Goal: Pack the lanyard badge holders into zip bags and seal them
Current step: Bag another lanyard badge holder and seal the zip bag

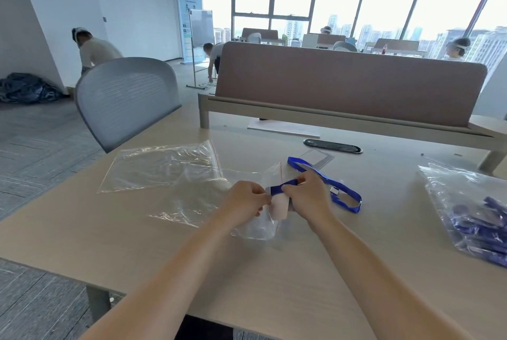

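My left hand pinches the mouth of a clear zip bag that lies across the middle of the desk. My right hand grips a blue lanyard with its clear badge holder right at that bag's opening. The rest of the blue strap loops away to the right on the desk, its metal clip showing. A second, empty zip bag with a red seal line lies flat to the left behind the first.
A clear bag full of blue lanyards sits at the desk's right edge. A badge card and a black cable grommet lie behind my hands, before the brown divider. A grey chair stands left; people work beyond.
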### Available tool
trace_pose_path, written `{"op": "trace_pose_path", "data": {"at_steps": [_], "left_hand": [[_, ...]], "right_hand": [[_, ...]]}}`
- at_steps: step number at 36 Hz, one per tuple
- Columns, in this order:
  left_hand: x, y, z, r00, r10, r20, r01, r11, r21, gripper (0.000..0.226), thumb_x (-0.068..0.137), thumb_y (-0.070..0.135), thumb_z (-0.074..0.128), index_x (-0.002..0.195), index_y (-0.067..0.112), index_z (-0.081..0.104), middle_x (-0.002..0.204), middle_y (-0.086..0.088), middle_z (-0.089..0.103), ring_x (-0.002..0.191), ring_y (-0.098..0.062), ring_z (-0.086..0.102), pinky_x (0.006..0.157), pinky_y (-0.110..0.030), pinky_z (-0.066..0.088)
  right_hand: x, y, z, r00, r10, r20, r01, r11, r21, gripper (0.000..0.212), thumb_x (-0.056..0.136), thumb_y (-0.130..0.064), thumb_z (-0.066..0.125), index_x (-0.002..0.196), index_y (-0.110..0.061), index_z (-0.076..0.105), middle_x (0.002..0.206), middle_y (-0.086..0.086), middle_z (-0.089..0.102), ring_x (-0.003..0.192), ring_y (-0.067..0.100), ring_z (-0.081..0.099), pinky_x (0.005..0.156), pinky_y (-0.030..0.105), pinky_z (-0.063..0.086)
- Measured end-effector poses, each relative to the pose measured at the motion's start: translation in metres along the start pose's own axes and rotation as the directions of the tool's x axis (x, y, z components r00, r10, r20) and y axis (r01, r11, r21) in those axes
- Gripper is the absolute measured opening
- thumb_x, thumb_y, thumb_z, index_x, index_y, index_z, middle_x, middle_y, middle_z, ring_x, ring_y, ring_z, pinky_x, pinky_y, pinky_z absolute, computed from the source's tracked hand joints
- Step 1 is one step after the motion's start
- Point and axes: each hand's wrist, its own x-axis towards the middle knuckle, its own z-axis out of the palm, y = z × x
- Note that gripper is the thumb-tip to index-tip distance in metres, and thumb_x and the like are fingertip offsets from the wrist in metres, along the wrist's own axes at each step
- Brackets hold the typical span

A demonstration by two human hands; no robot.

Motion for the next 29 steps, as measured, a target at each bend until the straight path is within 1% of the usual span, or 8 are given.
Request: {"op": "trace_pose_path", "data": {"at_steps": [3, 7, 10, 16, 22, 24, 27, 29], "left_hand": [[-0.003, 0.004, 0.001, 0.999, 0.029, -0.022, -0.028, 0.999, 0.043, 0.024, 0.086, 0.026, 0.065, 0.083, 0.003, 0.072, 0.069, -0.006, 0.057, 0.064, -0.018, 0.051, 0.060, -0.028, 0.036], [-0.002, 0.006, 0.000, 0.998, 0.064, -0.028, -0.064, 0.998, 0.014, 0.020, 0.083, 0.027, 0.067, 0.077, 0.008, 0.074, 0.075, -0.015, 0.065, 0.067, -0.018, 0.056, 0.069, -0.036, 0.048], [0.000, 0.008, -0.002, 0.997, 0.070, -0.029, -0.072, 0.996, -0.048, 0.013, 0.079, 0.020, 0.067, 0.073, 0.011, 0.074, 0.068, -0.004, 0.064, 0.068, -0.019, 0.057, 0.081, -0.048, 0.055], [-0.001, 0.007, -0.009, 0.999, 0.052, -0.003, -0.052, 0.993, -0.107, 0.012, 0.074, 0.021, 0.064, 0.069, 0.018, 0.075, 0.077, -0.008, 0.073, 0.087, -0.030, 0.071, 0.087, -0.048, 0.058], [-0.001, 0.006, -0.003, 0.997, 0.078, 0.008, -0.075, 0.978, -0.193, 0.014, 0.083, 0.009, 0.064, 0.075, 0.010, 0.075, 0.075, -0.004, 0.072, 0.077, -0.017, 0.071, 0.088, -0.040, 0.060], [0.000, 0.007, -0.005, 0.996, 0.088, 0.007, -0.085, 0.976, -0.202, 0.015, 0.083, 0.009, 0.064, 0.072, 0.011, 0.074, 0.075, -0.007, 0.072, 0.076, -0.018, 0.070, 0.087, -0.042, 0.060], [0.002, 0.011, -0.012, 0.996, 0.085, -0.021, -0.087, 0.973, -0.214, 0.020, 0.083, 0.006, 0.062, 0.066, 0.010, 0.071, 0.083, -0.015, 0.074, 0.074, -0.021, 0.069, 0.067, -0.032, 0.062], [0.000, 0.014, -0.020, 0.997, 0.071, -0.035, -0.077, 0.973, -0.219, 0.021, 0.086, 0.000, 0.058, 0.069, 0.005, 0.069, 0.090, -0.013, 0.076, 0.074, -0.023, 0.072, 0.047, -0.018, 0.051]], "right_hand": [[0.000, -0.001, 0.001, 1.000, -0.016, -0.004, 0.016, 1.000, 0.019, 0.015, 0.078, -0.023, 0.068, 0.088, -0.012, 0.063, 0.077, 0.004, 0.070, 0.075, 0.024, 0.071, 0.074, 0.052, 0.060], [-0.005, -0.008, 0.001, 0.998, -0.038, 0.040, 0.036, 0.998, 0.060, 0.015, 0.086, -0.018, 0.066, 0.088, -0.003, 0.066, 0.073, 0.011, 0.072, 0.069, 0.027, 0.073, 0.074, 0.051, 0.061], [-0.006, -0.009, 0.001, 0.991, -0.058, 0.120, 0.057, 0.998, 0.004, 0.021, 0.091, -0.019, 0.058, 0.078, -0.008, 0.069, 0.060, 0.006, 0.069, 0.065, 0.025, 0.071, 0.078, 0.048, 0.060], [-0.002, -0.003, 0.002, 0.989, -0.018, 0.144, 0.029, 0.997, -0.077, 0.022, 0.086, -0.019, 0.061, 0.075, -0.004, 0.072, 0.076, 0.017, 0.073, 0.068, 0.030, 0.067, 0.064, 0.038, 0.052], [0.017, 0.019, 0.022, 0.987, 0.031, 0.157, -0.032, 0.999, 0.009, 0.019, 0.067, -0.012, 0.061, 0.049, -0.016, 0.058, 0.062, 0.023, 0.066, 0.067, 0.045, 0.067, 0.066, 0.053, 0.057], [0.004, 0.009, 0.020, 0.984, -0.003, 0.176, -0.004, 0.999, 0.038, 0.025, 0.069, -0.010, 0.061, 0.047, -0.019, 0.054, 0.054, 0.016, 0.059, 0.055, 0.034, 0.059, 0.059, 0.043, 0.052], [-0.013, -0.005, 0.014, 0.955, -0.063, 0.290, 0.069, 0.998, -0.010, 0.024, 0.085, -0.002, 0.057, 0.061, -0.008, 0.054, 0.055, 0.009, 0.044, 0.046, 0.016, 0.042, 0.046, 0.020, 0.035], [-0.014, -0.008, 0.009, 0.952, -0.105, 0.288, 0.134, 0.987, -0.083, 0.022, 0.086, -0.007, 0.059, 0.066, -0.006, 0.051, 0.060, 0.012, 0.034, 0.052, 0.019, 0.031, 0.045, 0.026, 0.025]]}}
